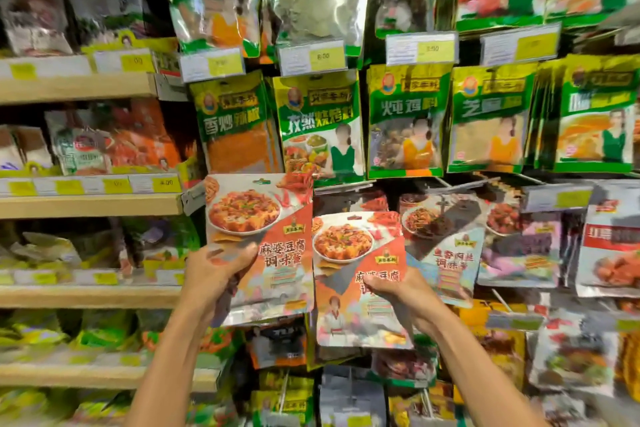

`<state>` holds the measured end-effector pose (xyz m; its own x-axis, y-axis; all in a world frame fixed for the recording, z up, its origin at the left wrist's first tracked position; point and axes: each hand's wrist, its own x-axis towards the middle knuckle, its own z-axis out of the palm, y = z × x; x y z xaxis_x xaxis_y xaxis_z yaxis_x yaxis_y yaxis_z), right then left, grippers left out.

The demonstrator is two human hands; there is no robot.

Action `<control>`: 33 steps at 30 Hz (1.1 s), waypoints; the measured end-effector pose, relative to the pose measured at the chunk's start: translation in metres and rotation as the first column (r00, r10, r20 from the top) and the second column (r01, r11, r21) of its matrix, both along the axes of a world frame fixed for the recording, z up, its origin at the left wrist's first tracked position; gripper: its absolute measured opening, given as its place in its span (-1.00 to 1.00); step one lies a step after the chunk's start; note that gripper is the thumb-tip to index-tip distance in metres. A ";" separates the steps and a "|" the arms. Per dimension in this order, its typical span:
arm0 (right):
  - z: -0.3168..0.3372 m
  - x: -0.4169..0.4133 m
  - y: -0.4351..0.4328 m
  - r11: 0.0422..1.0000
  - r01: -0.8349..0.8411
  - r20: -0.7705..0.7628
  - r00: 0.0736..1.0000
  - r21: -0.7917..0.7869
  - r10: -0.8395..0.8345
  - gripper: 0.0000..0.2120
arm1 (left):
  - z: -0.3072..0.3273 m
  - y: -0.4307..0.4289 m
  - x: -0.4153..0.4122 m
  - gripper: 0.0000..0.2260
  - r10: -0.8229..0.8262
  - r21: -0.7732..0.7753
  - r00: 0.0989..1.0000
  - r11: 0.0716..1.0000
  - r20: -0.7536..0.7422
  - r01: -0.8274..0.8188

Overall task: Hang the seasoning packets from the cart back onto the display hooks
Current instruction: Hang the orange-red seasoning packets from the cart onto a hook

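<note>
Holding two matching mapo-tofu seasoning pkts up to the display, both hands are occupied. The left hand is curled round the lower L edge of the left packet, thumb on the front and fingers behind, so the top w/ its hang hole is left free and level w/ the row just under the green packets. The right packet is pinched at mid-height by the right hand, thumb laid across the print. This pkt sits lower, just beside the first; whether the edges touch or overlap can't be told. Whether either hole is already on one of the hooks can't be told either, as those are hidden behind the pkts. The low grip on each pouch is prob. chosen so the top can be seen and aimed. Similar red stock is seen behind the right packet, so that slot is judged the target. A fish-flavour packet hangs to the R, and price tags are clipped above. The cart isn't in view.
</note>
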<state>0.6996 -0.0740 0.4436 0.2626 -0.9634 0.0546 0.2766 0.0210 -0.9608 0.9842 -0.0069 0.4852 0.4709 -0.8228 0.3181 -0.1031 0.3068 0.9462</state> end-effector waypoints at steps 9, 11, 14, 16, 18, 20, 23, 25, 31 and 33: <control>0.012 0.021 -0.045 1.000 0.020 -0.015 1.000 -0.001 -0.020 -0.88 | -0.011 -0.011 0.001 -0.68 -0.021 -0.001 0.997 1.000 -0.071 0.021; 0.011 0.022 -0.052 1.000 0.014 -0.022 1.000 0.004 -0.014 -0.88 | -0.011 -0.012 -0.002 -0.70 -0.034 -0.006 0.997 0.999 -0.075 0.034; 0.006 0.021 -0.058 1.000 0.008 -0.041 0.999 0.020 -0.008 -0.87 | -0.009 -0.012 -0.009 -0.81 -0.029 -0.018 0.998 0.999 -0.062 0.028; 0.003 0.020 -0.060 1.000 0.015 -0.045 0.999 0.024 -0.014 -0.86 | -0.008 -0.012 -0.014 -0.91 -0.030 -0.038 0.997 0.999 -0.074 0.027; 0.000 0.020 -0.062 1.000 0.024 -0.046 0.999 0.018 -0.023 -0.85 | -0.007 -0.010 -0.017 -0.92 -0.037 -0.049 0.996 0.998 -0.083 0.033; 0.000 0.020 -0.064 1.000 0.016 -0.046 0.999 0.023 -0.015 -0.84 | -0.006 -0.009 -0.017 -0.92 -0.044 -0.049 0.996 0.998 -0.082 0.040; 0.001 0.022 -0.070 0.999 0.001 -0.052 0.999 0.054 0.002 -0.80 | -0.005 -0.007 -0.015 -0.92 -0.057 -0.044 0.994 0.998 -0.088 0.053; -0.001 0.024 -0.077 0.996 0.033 -0.051 0.998 0.080 -0.029 -0.74 | -0.007 -0.005 -0.013 -0.91 -0.050 -0.035 0.996 0.998 -0.078 0.047; -0.010 0.024 -0.075 0.984 0.176 -0.172 0.970 0.024 -0.170 -0.68 | -0.022 0.001 -0.012 -0.82 -0.025 0.034 0.999 0.999 -0.028 0.026; -0.014 0.022 -0.063 0.957 0.276 -0.282 0.914 -0.092 -0.290 -0.61 | -0.025 0.002 -0.017 -0.81 -0.028 0.044 0.999 0.999 -0.033 0.029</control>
